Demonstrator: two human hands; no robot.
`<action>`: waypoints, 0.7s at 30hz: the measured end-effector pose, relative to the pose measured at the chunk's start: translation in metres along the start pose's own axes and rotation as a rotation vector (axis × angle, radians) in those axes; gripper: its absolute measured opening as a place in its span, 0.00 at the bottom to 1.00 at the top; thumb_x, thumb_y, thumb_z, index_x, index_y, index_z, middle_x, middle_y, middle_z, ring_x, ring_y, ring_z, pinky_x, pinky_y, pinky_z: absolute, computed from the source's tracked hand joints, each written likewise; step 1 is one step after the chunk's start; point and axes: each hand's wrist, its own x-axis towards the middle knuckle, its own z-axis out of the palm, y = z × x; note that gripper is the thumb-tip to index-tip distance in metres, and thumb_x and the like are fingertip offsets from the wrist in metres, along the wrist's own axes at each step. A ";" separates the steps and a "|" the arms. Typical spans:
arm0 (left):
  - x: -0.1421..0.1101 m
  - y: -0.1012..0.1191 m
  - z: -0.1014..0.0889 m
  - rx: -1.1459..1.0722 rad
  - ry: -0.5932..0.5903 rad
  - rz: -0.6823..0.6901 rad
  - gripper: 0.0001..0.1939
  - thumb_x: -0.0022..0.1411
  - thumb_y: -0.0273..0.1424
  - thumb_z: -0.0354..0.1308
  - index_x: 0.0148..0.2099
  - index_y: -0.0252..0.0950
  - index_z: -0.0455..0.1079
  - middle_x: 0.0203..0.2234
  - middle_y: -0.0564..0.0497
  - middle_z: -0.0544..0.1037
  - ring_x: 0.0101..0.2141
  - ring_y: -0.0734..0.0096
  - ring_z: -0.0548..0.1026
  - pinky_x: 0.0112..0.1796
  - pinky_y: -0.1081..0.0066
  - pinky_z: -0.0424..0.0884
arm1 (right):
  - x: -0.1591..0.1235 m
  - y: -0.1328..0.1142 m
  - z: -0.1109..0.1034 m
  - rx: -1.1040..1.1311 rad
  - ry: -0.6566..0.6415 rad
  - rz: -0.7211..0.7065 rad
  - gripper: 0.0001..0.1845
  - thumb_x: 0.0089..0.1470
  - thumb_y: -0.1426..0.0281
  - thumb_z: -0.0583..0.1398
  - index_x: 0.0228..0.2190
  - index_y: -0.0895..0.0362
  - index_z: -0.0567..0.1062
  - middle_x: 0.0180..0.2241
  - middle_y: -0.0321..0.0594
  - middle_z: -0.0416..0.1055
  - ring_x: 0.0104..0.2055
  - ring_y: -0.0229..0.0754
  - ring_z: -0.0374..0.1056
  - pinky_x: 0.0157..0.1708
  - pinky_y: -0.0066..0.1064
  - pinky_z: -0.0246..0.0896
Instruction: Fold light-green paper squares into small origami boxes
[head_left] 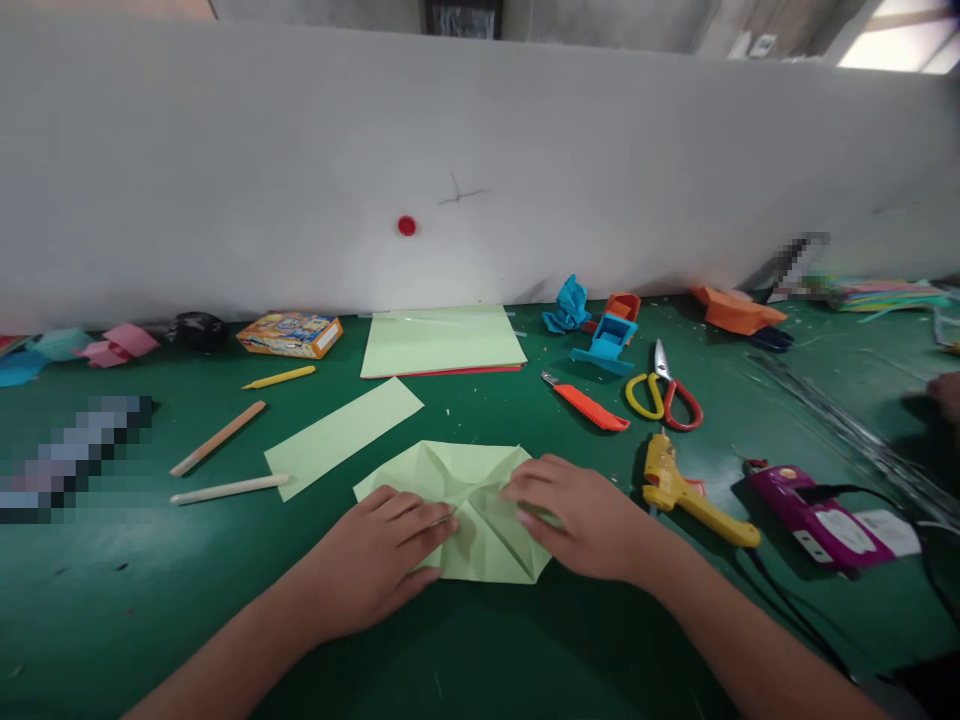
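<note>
A creased light green paper square (450,480) lies on the green table (150,600) in front of me. My left hand (379,560) rests on its lower left part, fingers stretched flat and pressing the fold. My right hand (581,515) lies over its right side, fingers curled down on the paper near the middle crease. Both hands touch only this sheet.
A green paper strip (341,432) and wooden sticks (217,437) lie left. Behind are a paper stack (442,340), a box (290,333), an orange cutter (589,402), scissors (664,395), a yellow glue gun (690,490) and a purple tool (814,515). A white wall bounds the table.
</note>
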 end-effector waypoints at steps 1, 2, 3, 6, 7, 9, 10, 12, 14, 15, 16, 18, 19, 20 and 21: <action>0.001 0.000 0.001 0.006 0.001 0.005 0.21 0.74 0.41 0.52 0.64 0.41 0.67 0.57 0.47 0.76 0.50 0.56 0.73 0.52 0.58 0.63 | -0.001 -0.004 0.000 0.023 -0.035 -0.049 0.17 0.66 0.64 0.56 0.53 0.52 0.75 0.54 0.45 0.72 0.53 0.49 0.67 0.51 0.40 0.61; 0.001 0.000 0.001 0.010 0.001 0.008 0.23 0.73 0.45 0.53 0.64 0.40 0.67 0.56 0.46 0.76 0.50 0.55 0.73 0.52 0.58 0.63 | -0.002 -0.009 0.001 0.035 -0.070 -0.091 0.21 0.64 0.60 0.58 0.56 0.51 0.73 0.58 0.46 0.70 0.56 0.51 0.65 0.54 0.42 0.60; 0.002 0.001 0.002 0.013 -0.002 0.008 0.27 0.71 0.48 0.55 0.64 0.39 0.67 0.56 0.45 0.76 0.50 0.53 0.73 0.51 0.57 0.63 | -0.002 -0.014 0.003 0.035 -0.101 -0.119 0.27 0.62 0.55 0.61 0.59 0.50 0.71 0.62 0.46 0.67 0.58 0.53 0.64 0.56 0.45 0.59; 0.005 0.002 0.003 0.014 -0.009 -0.020 0.30 0.67 0.51 0.59 0.63 0.37 0.68 0.55 0.44 0.76 0.50 0.51 0.72 0.51 0.55 0.63 | -0.001 -0.025 0.012 -0.026 -0.150 -0.117 0.43 0.54 0.48 0.66 0.65 0.50 0.64 0.65 0.48 0.64 0.60 0.60 0.61 0.59 0.54 0.55; 0.006 0.003 0.004 0.015 -0.010 -0.031 0.28 0.68 0.49 0.59 0.62 0.38 0.68 0.54 0.44 0.76 0.49 0.52 0.73 0.51 0.55 0.63 | 0.000 -0.027 0.015 -0.049 -0.156 -0.107 0.44 0.53 0.49 0.67 0.65 0.52 0.64 0.65 0.49 0.64 0.60 0.61 0.61 0.58 0.55 0.54; 0.007 0.003 0.004 0.020 -0.014 -0.036 0.24 0.69 0.45 0.59 0.61 0.38 0.69 0.53 0.45 0.76 0.48 0.53 0.73 0.50 0.57 0.63 | 0.003 -0.029 0.018 -0.077 -0.157 -0.087 0.41 0.54 0.53 0.67 0.64 0.54 0.66 0.64 0.49 0.64 0.60 0.60 0.60 0.58 0.54 0.55; 0.008 0.002 0.004 0.025 -0.017 -0.030 0.23 0.70 0.45 0.58 0.61 0.39 0.69 0.52 0.45 0.76 0.48 0.54 0.73 0.49 0.57 0.63 | 0.003 -0.029 0.019 -0.081 -0.160 -0.082 0.37 0.56 0.54 0.66 0.63 0.54 0.67 0.64 0.48 0.65 0.59 0.59 0.61 0.58 0.53 0.56; 0.007 0.001 0.004 0.036 -0.025 -0.014 0.23 0.71 0.46 0.56 0.60 0.39 0.69 0.52 0.46 0.77 0.47 0.55 0.73 0.49 0.58 0.64 | 0.004 -0.028 0.018 -0.077 -0.163 -0.076 0.32 0.58 0.58 0.64 0.61 0.54 0.68 0.63 0.47 0.66 0.58 0.57 0.61 0.58 0.51 0.57; 0.007 -0.001 0.004 0.039 -0.019 -0.008 0.23 0.72 0.47 0.54 0.59 0.39 0.71 0.52 0.46 0.77 0.47 0.56 0.74 0.48 0.58 0.64 | 0.004 -0.028 0.015 -0.066 -0.160 -0.076 0.28 0.60 0.61 0.63 0.60 0.54 0.69 0.62 0.46 0.66 0.57 0.56 0.62 0.57 0.51 0.58; 0.006 -0.002 0.005 0.035 -0.009 -0.007 0.23 0.72 0.49 0.53 0.59 0.39 0.71 0.52 0.47 0.78 0.47 0.56 0.74 0.48 0.58 0.65 | 0.004 -0.028 0.013 -0.056 -0.156 -0.077 0.27 0.60 0.63 0.62 0.59 0.53 0.70 0.61 0.45 0.67 0.57 0.55 0.62 0.57 0.50 0.58; 0.006 -0.002 0.005 0.026 0.005 -0.005 0.25 0.71 0.50 0.53 0.59 0.39 0.71 0.52 0.46 0.78 0.47 0.56 0.74 0.48 0.58 0.65 | 0.004 -0.028 0.012 -0.042 -0.151 -0.080 0.25 0.61 0.65 0.60 0.59 0.52 0.70 0.61 0.45 0.67 0.56 0.54 0.62 0.57 0.49 0.59; 0.005 -0.002 0.005 0.007 0.035 -0.007 0.25 0.72 0.50 0.53 0.59 0.39 0.72 0.53 0.46 0.78 0.48 0.56 0.75 0.49 0.58 0.65 | 0.004 -0.026 0.009 0.005 -0.132 -0.091 0.20 0.64 0.70 0.56 0.57 0.51 0.72 0.59 0.44 0.69 0.55 0.51 0.63 0.56 0.46 0.60; 0.005 -0.002 0.006 -0.004 0.053 -0.010 0.22 0.73 0.47 0.52 0.59 0.39 0.72 0.53 0.46 0.78 0.48 0.56 0.75 0.50 0.58 0.65 | 0.005 -0.024 0.008 0.040 -0.117 -0.096 0.19 0.66 0.71 0.54 0.55 0.52 0.74 0.57 0.44 0.70 0.54 0.50 0.64 0.56 0.44 0.60; 0.004 -0.002 0.006 -0.021 0.073 -0.016 0.20 0.75 0.43 0.51 0.59 0.39 0.72 0.53 0.47 0.79 0.48 0.57 0.75 0.50 0.58 0.66 | 0.005 -0.021 0.008 0.085 -0.098 -0.099 0.17 0.67 0.72 0.53 0.53 0.52 0.75 0.55 0.43 0.72 0.54 0.48 0.65 0.56 0.43 0.60; 0.003 -0.002 0.006 -0.047 0.097 -0.030 0.17 0.76 0.38 0.50 0.59 0.39 0.72 0.51 0.47 0.80 0.47 0.58 0.76 0.49 0.59 0.66 | 0.005 -0.018 0.008 0.139 -0.081 -0.100 0.17 0.68 0.72 0.52 0.51 0.53 0.76 0.53 0.43 0.74 0.53 0.46 0.66 0.56 0.41 0.60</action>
